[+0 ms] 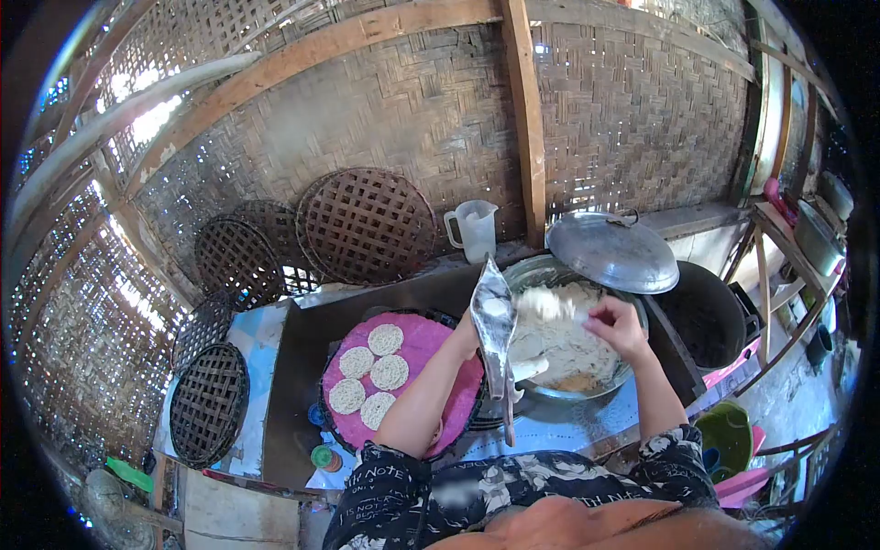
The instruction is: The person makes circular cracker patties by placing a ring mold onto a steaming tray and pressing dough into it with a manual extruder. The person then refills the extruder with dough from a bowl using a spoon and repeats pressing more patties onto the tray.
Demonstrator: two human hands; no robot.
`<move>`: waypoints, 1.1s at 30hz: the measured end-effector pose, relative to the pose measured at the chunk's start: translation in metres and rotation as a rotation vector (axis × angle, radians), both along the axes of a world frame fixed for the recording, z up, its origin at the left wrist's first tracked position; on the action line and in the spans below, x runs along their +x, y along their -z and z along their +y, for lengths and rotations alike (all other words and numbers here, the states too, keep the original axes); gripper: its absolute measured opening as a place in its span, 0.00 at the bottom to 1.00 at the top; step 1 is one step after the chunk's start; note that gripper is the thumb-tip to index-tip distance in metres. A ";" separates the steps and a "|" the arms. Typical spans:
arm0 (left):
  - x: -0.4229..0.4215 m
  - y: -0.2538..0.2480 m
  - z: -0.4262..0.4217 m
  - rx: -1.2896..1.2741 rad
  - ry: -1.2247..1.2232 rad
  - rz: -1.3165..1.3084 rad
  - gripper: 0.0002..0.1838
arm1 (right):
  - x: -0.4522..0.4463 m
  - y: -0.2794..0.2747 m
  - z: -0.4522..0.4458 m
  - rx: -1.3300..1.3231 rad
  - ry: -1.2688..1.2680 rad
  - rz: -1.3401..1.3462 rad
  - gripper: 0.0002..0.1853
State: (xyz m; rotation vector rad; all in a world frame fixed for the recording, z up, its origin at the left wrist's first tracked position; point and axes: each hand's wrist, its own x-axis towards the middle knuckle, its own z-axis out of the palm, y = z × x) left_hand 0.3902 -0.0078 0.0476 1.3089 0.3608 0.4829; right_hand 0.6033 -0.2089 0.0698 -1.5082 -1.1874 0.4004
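Note:
My left hand (469, 335) is mostly hidden behind a long metal hand press (496, 316), which it appears to grip upright. A white patch shows on the press's shiny face. Over a wide metal basin (632, 367) of pale dough (564, 348), my right hand (618, 328) has its fingers curled together. A blurred white clump of dough (544, 303) hangs between those fingertips and the press; its contact with the fingers is smeared. Left of the press, a round tray lined with pink cloth (423, 353) bears several round, stringy white discs (389, 372).
A metal lid (612, 252) leans behind the basin, beside a large dark pot (704, 316). A clear plastic jug (476, 231) stands at the back. Woven trays (367, 225) lean on the bamboo wall; another dark woven tray (209, 403) lies left. A small jar (324, 457) sits near the front.

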 end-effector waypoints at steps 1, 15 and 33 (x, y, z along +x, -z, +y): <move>0.003 0.005 0.005 -0.028 0.051 -0.016 0.20 | 0.000 -0.001 0.007 0.019 0.074 -0.064 0.10; -0.010 -0.030 -0.013 -0.564 0.330 -0.944 0.08 | -0.034 0.011 0.016 0.037 -0.267 0.320 0.09; -0.007 -0.019 -0.015 -0.545 0.408 -1.040 0.08 | -0.046 0.046 -0.014 -0.089 -0.358 0.375 0.09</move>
